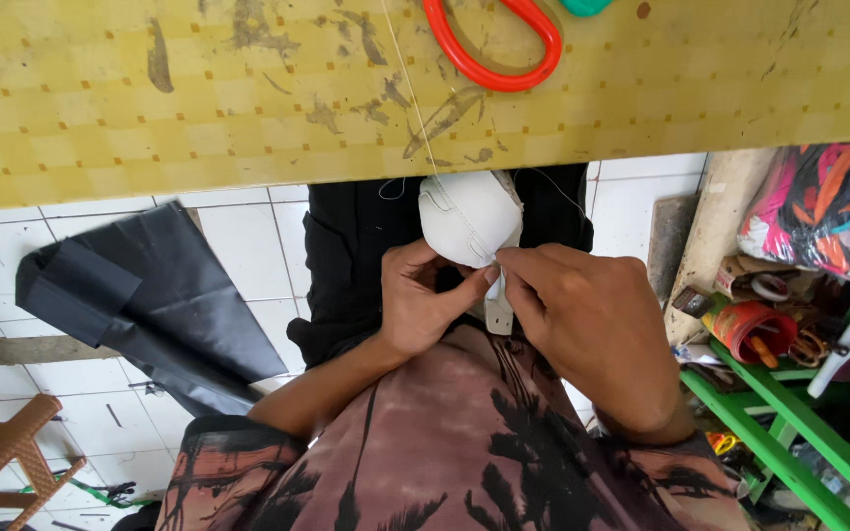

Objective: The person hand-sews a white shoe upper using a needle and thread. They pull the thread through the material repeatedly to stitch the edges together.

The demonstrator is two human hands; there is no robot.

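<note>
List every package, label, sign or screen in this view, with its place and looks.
Patterned bag: far right above the green rack, bulging, pink, orange, black and teal.
Small box: right, by the red tub, dark, flat, too small to tell more.
No signs or screens show.

person wears a short-sleeved shirt (445,442), washed-out brownish pink with a mottled tie-dye look and black palm tree prints across the near part. sleeve hems end above the elbows, forearms bare. left hand (425,300) and right hand (582,315) bare, no gloves, rings or watch visible. dark black garment (346,256) covers the lap further out.
</note>
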